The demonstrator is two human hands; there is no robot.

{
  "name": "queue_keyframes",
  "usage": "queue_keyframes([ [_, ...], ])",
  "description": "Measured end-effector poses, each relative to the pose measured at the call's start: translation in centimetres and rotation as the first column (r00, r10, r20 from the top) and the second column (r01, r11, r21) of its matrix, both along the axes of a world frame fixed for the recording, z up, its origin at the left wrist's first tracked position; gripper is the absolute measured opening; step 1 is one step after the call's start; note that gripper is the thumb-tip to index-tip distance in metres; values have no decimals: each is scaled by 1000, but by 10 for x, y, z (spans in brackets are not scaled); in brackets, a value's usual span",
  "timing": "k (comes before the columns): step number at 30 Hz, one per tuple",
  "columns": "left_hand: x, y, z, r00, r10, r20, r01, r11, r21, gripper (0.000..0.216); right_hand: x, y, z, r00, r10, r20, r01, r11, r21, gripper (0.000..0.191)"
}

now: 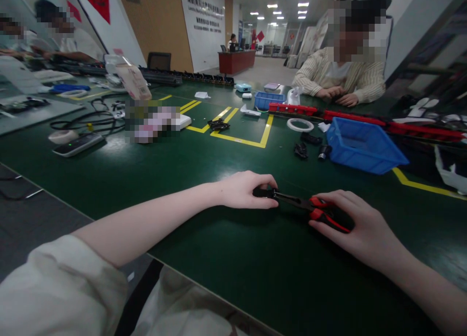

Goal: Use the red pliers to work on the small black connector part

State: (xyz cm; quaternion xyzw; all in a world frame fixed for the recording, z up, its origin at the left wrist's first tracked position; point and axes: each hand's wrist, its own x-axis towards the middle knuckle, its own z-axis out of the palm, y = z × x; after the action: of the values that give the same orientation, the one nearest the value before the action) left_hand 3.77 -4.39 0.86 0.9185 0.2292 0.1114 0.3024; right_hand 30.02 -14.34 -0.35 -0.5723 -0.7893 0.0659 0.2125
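My right hand (365, 224) is closed around the red-and-black handles of long-nose pliers (316, 210), whose jaws point left. A small black part (261, 192) is pinched between the thumb and fingers of my left hand (245, 190). The tip of the pliers meets this part at its right end; whether the jaws grip it is too small to tell. Both hands are low over the green tabletop (233, 248), near its front edge.
Beyond my right hand stand a blue bin (368, 149), small black parts (301, 150) and a white ring (299, 125). Red strips (339, 117) run behind them. Black cables (98, 117) and a grey device (79, 144) lie left. A person (339, 78) sits opposite.
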Motion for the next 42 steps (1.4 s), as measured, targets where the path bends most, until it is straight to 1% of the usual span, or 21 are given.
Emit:
queue_keyframes([
  [11, 0, -2, 1, 1000, 2, -26, -1, 998, 57, 36, -1, 2, -2, 999, -25, 39, 23, 999, 42, 46],
  [17, -1, -2, 1, 999, 9, -38, -7, 998, 56, 37, 0, 3, -2, 999, -36, 14, 36, 999, -21, 45],
  [22, -1, -2, -2, 1000, -1, 13, 0, 996, 86, 37, -2, 2, -1, 999, -48, 15, 49, 999, -7, 46],
  [28, -3, -2, -3, 997, -32, 65, 24, 992, 122, 39, -2, 2, -1, 997, -73, 17, 74, 997, -32, 46],
  [31, -4, -2, -2, 995, -37, 92, 24, 990, 141, 40, -1, 3, -1, 998, -57, -9, 57, 997, -47, 45],
  [34, -4, -2, -3, 995, -36, 91, 22, 987, 157, 41, 1, 4, 0, 999, -44, -27, 42, 997, -61, 43],
  [42, -4, 0, -6, 993, -69, 96, 51, 982, 181, 41, 0, 4, -3, 997, -69, -28, 67, 996, -55, 45],
])
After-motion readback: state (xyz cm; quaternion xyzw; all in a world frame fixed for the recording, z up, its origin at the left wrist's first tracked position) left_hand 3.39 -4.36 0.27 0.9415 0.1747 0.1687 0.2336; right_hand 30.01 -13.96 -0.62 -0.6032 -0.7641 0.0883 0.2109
